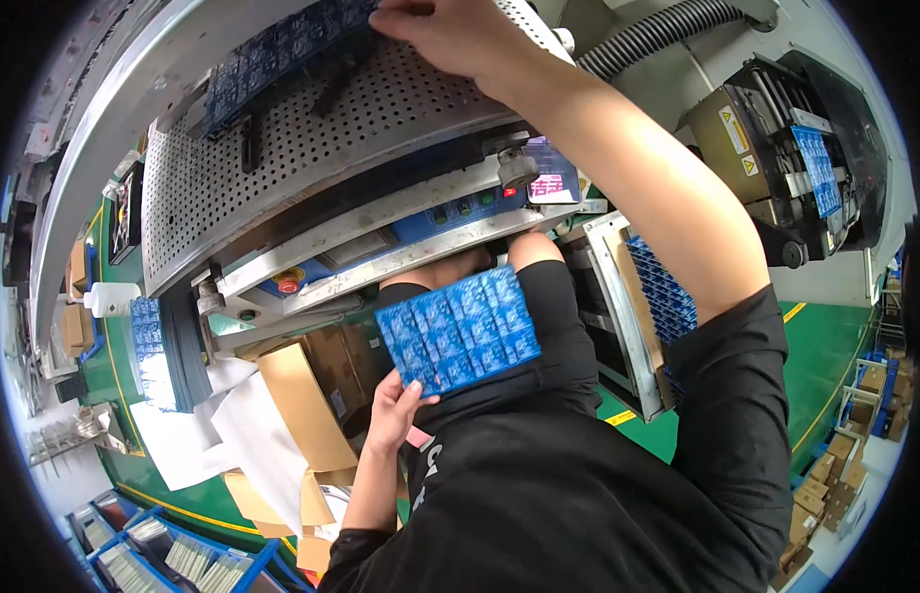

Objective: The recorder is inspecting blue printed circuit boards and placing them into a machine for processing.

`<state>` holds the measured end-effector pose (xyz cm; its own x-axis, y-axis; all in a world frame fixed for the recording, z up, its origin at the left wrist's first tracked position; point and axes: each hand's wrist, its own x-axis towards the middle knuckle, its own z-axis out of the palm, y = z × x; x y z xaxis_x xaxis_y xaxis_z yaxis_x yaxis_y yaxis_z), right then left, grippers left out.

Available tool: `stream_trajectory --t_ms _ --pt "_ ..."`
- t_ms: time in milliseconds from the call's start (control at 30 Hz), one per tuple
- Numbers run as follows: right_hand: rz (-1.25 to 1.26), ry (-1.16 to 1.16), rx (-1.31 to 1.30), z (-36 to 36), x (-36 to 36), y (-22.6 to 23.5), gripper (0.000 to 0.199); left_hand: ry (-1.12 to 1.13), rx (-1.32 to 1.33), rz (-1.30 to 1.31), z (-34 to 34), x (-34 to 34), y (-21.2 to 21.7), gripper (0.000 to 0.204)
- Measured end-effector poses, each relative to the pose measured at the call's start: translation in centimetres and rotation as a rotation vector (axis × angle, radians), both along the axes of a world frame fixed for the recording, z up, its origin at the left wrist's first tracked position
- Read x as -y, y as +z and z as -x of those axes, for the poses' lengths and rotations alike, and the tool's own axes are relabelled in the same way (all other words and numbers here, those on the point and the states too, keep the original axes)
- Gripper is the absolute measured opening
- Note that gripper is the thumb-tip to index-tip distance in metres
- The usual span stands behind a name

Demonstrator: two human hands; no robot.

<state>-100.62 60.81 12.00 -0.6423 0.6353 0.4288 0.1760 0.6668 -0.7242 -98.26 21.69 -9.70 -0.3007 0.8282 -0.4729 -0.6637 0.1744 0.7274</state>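
Observation:
My left hand point(395, 407) pinches the near left corner of a blue circuit board panel point(460, 331), which is held above my lap and tilted. The panel carries rows of pale printed patterns. At the top of the view my right hand point(445, 35) reaches over a perforated metal table point(410, 124). Its curled fingers close on the right end of another blue circuit board panel point(292, 59), which sits at the table's far side. Part of that panel is hidden by a curved light frame point(94, 128), and the top edge cuts off my right fingers.
Below the table is a blue control panel point(420, 227) with a red stop button point(289, 284). A rack point(618, 306) of blue boards stands at my right, beneath a machine point(766, 148). Upright boards point(153, 346) and an open carton point(306, 405) are at left.

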Motion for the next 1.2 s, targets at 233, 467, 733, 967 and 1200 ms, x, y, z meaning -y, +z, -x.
stream_trajectory --t_ms 233,467,733,967,1200 --pt "1.008 0.299 -0.462 -7.3 -0.3 0.6 0.024 -0.061 0.027 -0.123 1.3 -2.5 1.9 0.03" --pt "0.886 0.115 -0.445 -21.0 0.1 -2.1 0.022 -0.013 0.104 -0.165 3.8 1.3 1.5 0.032" --pt "0.847 0.021 -0.21 -20.7 0.2 -2.0 0.03 0.075 -0.088 -0.324 6.8 -2.6 9.4 0.042" --pt "0.332 0.046 -0.153 -17.5 3.0 2.9 0.041 0.213 -0.506 -0.362 10.9 -6.3 18.9 0.037" --pt "0.28 0.3 0.244 -7.5 2.0 3.2 0.069 0.328 -0.792 -0.081 16.6 -14.1 22.4 0.02"
